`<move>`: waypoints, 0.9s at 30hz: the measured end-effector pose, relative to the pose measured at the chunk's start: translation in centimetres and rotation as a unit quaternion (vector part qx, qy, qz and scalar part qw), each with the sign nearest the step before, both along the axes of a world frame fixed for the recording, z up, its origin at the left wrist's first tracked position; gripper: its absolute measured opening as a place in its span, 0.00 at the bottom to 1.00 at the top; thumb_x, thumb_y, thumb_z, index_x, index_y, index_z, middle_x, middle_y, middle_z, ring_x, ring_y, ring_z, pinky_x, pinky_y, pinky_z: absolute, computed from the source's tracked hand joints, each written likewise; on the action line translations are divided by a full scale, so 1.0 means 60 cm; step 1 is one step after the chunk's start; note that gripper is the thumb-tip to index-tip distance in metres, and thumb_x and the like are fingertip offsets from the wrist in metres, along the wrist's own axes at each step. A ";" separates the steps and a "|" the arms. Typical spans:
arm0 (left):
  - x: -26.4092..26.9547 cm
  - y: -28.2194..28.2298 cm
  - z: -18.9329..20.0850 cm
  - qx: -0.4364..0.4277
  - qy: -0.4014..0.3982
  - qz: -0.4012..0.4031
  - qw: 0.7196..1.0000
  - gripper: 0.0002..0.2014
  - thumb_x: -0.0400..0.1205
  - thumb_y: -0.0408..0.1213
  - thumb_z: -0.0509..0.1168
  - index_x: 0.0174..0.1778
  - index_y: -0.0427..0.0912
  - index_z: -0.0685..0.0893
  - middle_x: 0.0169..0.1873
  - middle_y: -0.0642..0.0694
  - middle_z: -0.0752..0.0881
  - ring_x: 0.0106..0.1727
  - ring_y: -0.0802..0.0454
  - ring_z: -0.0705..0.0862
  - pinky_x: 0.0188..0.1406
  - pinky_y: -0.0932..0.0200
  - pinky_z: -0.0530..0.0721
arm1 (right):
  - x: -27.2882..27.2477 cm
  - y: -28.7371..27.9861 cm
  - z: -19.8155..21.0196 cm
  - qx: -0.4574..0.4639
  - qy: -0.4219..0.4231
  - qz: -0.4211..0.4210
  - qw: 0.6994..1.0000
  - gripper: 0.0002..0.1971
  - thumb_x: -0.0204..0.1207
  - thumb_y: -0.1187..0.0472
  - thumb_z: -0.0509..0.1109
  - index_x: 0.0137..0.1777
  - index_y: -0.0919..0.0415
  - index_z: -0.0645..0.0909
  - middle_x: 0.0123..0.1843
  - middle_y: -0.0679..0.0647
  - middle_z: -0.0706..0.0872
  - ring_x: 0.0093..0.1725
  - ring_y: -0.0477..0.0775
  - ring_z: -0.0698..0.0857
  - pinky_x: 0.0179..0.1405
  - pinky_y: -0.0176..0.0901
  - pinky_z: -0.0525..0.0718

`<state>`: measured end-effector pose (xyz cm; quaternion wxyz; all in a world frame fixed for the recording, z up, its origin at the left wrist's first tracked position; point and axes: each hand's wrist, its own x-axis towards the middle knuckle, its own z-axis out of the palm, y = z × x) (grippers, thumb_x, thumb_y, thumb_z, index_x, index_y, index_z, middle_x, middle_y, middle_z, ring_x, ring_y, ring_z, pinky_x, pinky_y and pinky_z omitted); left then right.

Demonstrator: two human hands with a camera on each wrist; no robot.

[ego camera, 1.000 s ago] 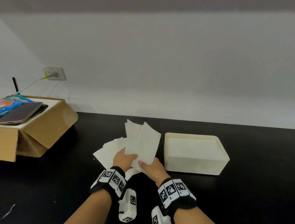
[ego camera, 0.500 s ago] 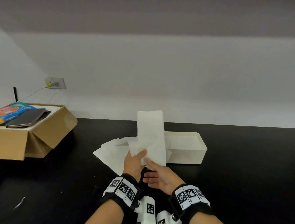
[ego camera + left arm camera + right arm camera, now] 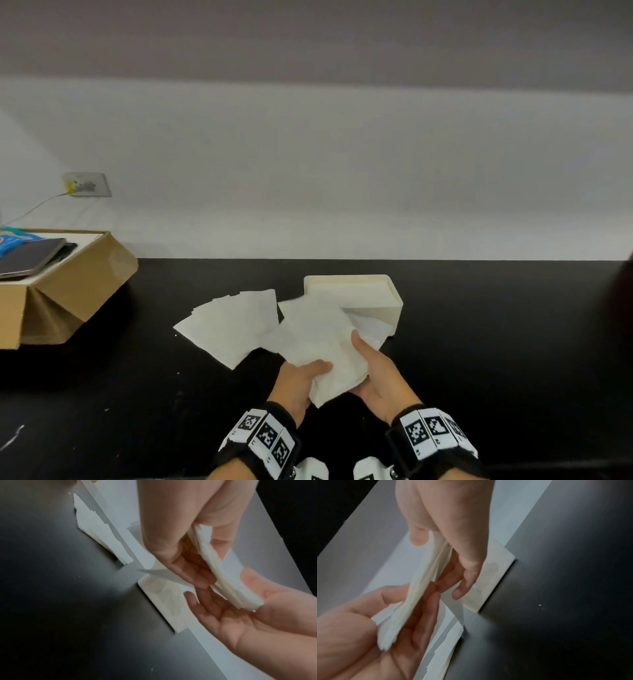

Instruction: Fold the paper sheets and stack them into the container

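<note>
Two hands hold one folded paper sheet [image 3: 322,346] above the black desk [image 3: 496,342], just in front of the cream container [image 3: 376,301]. The left hand [image 3: 298,380] pinches the sheet's near edge, thumb on top and fingers beneath; the right hand [image 3: 376,373] cradles the other side, thumb laid on top, fingers loosely curved under it. The sheet hides the container's near-left corner and part of its front wall, so how full the container is cannot be read clearly. Both wrist views are blurred around the paper's layers. A fanned pile of loose sheets [image 3: 233,325] lies flat just left of the container. A cardboard box [image 3: 78,291], cut off by the left edge, stands well apart, with bare desk to the right of the container.
</note>
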<state>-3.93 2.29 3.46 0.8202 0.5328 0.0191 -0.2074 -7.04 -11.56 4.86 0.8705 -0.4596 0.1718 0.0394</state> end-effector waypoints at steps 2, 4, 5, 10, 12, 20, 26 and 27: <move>-0.009 -0.002 -0.010 0.012 0.024 -0.020 0.999 0.21 0.75 0.17 0.66 0.64 0.33 0.79 0.57 0.35 0.87 0.57 0.39 0.85 0.56 0.47 0.84 | -0.009 -0.016 -0.009 -0.008 0.050 -0.039 0.998 0.15 0.80 0.50 0.64 0.61 0.58 0.79 0.59 0.63 0.87 0.61 0.65 0.85 0.64 0.66 0.80; -0.019 -0.002 -0.019 0.031 0.047 -0.046 0.997 0.21 0.75 0.16 0.64 0.63 0.33 0.80 0.55 0.35 0.87 0.54 0.40 0.85 0.50 0.50 0.85 | -0.014 -0.032 -0.023 -0.045 0.121 -0.084 0.988 0.16 0.81 0.53 0.66 0.63 0.63 0.79 0.57 0.65 0.87 0.57 0.66 0.85 0.61 0.62 0.82; -0.023 -0.001 -0.024 0.045 0.057 -0.058 0.996 0.20 0.75 0.16 0.64 0.62 0.33 0.81 0.54 0.36 0.87 0.52 0.41 0.86 0.47 0.51 0.85 | -0.016 -0.041 -0.033 -0.073 0.153 -0.101 0.980 0.17 0.80 0.56 0.67 0.64 0.65 0.79 0.57 0.65 0.86 0.56 0.66 0.85 0.59 0.60 0.83; -0.036 0.010 -0.054 0.101 0.105 -0.090 0.985 0.18 0.76 0.18 0.66 0.60 0.35 0.81 0.55 0.36 0.87 0.54 0.39 0.86 0.46 0.51 0.85 | -0.035 -0.075 -0.079 -0.141 0.208 -0.118 0.961 0.16 0.79 0.62 0.67 0.65 0.68 0.77 0.59 0.66 0.85 0.57 0.66 0.84 0.46 0.53 0.85; -0.040 0.014 -0.059 0.098 0.124 -0.096 0.983 0.17 0.76 0.17 0.64 0.59 0.36 0.81 0.55 0.35 0.87 0.53 0.39 0.86 0.44 0.50 0.85 | -0.045 -0.082 -0.086 -0.150 0.216 -0.128 0.956 0.13 0.80 0.64 0.66 0.62 0.66 0.77 0.59 0.65 0.84 0.56 0.66 0.84 0.44 0.54 0.85; -0.027 0.037 -0.075 0.175 0.135 -0.094 0.971 0.20 0.76 0.19 0.62 0.61 0.42 0.79 0.57 0.38 0.85 0.56 0.40 0.84 0.40 0.51 0.86 | -0.053 -0.121 -0.055 -0.356 0.215 -0.246 0.876 0.16 0.82 0.56 0.62 0.60 0.68 0.80 0.50 0.61 0.81 0.57 0.65 0.82 0.61 0.59 0.82; -0.024 0.036 -0.081 0.203 0.158 -0.063 0.964 0.16 0.77 0.17 0.60 0.57 0.38 0.79 0.51 0.38 0.85 0.48 0.42 0.84 0.34 0.53 0.85 | -0.050 -0.124 -0.026 -0.427 0.158 -0.290 0.842 0.14 0.83 0.56 0.59 0.52 0.67 0.80 0.48 0.61 0.81 0.52 0.61 0.80 0.59 0.56 0.78; -0.024 0.035 -0.082 0.207 0.162 -0.064 0.963 0.15 0.77 0.17 0.59 0.55 0.38 0.79 0.50 0.38 0.85 0.48 0.42 0.84 0.33 0.53 0.85 | -0.051 -0.123 -0.024 -0.442 0.162 -0.284 0.835 0.15 0.84 0.55 0.58 0.53 0.67 0.80 0.49 0.61 0.82 0.54 0.61 0.80 0.59 0.55 0.78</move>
